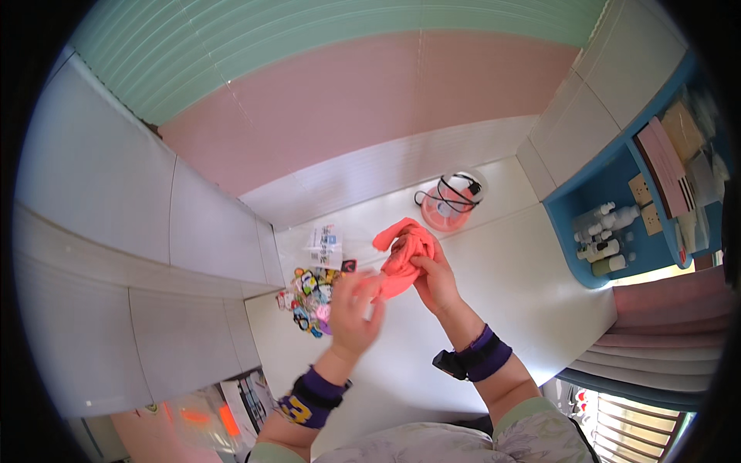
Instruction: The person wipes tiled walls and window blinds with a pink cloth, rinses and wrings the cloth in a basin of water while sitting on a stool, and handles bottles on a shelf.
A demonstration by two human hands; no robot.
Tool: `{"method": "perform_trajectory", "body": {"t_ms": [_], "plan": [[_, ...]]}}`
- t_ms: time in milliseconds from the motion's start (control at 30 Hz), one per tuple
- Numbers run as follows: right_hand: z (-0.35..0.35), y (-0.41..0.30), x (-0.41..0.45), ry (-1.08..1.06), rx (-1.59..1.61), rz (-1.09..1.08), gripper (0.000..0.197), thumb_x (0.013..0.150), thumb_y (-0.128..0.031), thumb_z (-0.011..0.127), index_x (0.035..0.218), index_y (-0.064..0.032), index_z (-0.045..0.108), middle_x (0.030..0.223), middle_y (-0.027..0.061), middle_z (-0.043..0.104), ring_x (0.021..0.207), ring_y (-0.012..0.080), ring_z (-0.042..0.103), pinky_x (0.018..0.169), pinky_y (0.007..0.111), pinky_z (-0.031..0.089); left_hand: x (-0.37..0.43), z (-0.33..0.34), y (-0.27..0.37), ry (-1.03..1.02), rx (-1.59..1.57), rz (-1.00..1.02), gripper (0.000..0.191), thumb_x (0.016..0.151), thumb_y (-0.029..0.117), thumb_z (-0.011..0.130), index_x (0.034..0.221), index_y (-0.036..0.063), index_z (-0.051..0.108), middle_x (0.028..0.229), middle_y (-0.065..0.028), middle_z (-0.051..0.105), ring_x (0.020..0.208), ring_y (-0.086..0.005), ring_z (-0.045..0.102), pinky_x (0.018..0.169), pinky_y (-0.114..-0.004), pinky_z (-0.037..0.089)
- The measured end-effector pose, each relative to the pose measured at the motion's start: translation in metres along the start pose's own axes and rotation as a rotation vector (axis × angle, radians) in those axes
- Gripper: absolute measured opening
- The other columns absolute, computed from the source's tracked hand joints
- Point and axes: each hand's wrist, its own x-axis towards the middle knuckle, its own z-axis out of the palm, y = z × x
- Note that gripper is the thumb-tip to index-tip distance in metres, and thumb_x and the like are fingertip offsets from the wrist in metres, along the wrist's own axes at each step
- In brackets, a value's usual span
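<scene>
A bundled coral-pink cloth (408, 254) is held above the white tabletop, one end curling over at its upper left. My right hand (434, 278) grips its right side, with the thumb pressed on the folds. Blurred by motion, my left hand (356, 318) is at the cloth's lower left edge with fingers and thumb spread; whether its fingertips touch the fabric is hard to tell. Partly behind that hand lies a pile of small colourful cartoon charms (310, 298). Just beyond the pile is a clear plastic packet (327, 246) bearing writing.
A round pink container (446, 214) with a coiled black cable stands toward the back of the white table (492, 278). Small bottles (602, 237) sit in a blue wall shelf (561, 214) at right. White cabinet panels (202, 231) rise on the left, and a blind (376, 98) spans the back.
</scene>
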Motion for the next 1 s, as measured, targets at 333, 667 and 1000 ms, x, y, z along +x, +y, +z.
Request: {"method": "perform_trajectory", "body": {"t_ms": [333,667,1000], "plan": [[0.005,0.003,-0.143,0.149,-0.042,0.213,0.06,0.097,-0.007,0.056,0.15,-0.011,0.028,0.133,0.0083,0.05,0.119,0.0195,0.053,0.096,0.035,0.049,-0.09,0.051,0.081,0.019,-0.111,-0.376,0.052,0.088,-0.002,0.06,0.139,0.0023,0.051,0.128,-0.0182,0.056,0.119,-0.0324,0.055,0.1,-0.038,0.045],[-0.025,0.0,-0.195,-0.041,-0.446,0.166,0.036,0.097,-0.008,0.055,0.131,-0.0066,0.045,0.12,0.0077,0.056,0.108,0.0153,0.057,0.09,0.032,0.05,-0.123,0.048,0.12,-0.065,-0.432,-0.704,0.009,0.084,-0.005,0.065,0.092,-0.0029,0.066,0.081,-0.0107,0.068,0.064,-0.0148,0.065,0.056,-0.027,0.052],[-0.055,0.016,-0.197,0.137,-0.438,0.117,0.018,0.095,-0.004,0.054,0.113,-0.0052,0.056,0.115,0.007,0.062,0.1,0.0147,0.059,0.089,0.029,0.05,-0.141,0.043,0.147,0.085,-0.897,-1.092,0.015,0.093,0.012,0.066,0.099,-0.0025,0.068,0.094,-0.0099,0.071,0.085,-0.0152,0.066,0.076,-0.028,0.054]]}}
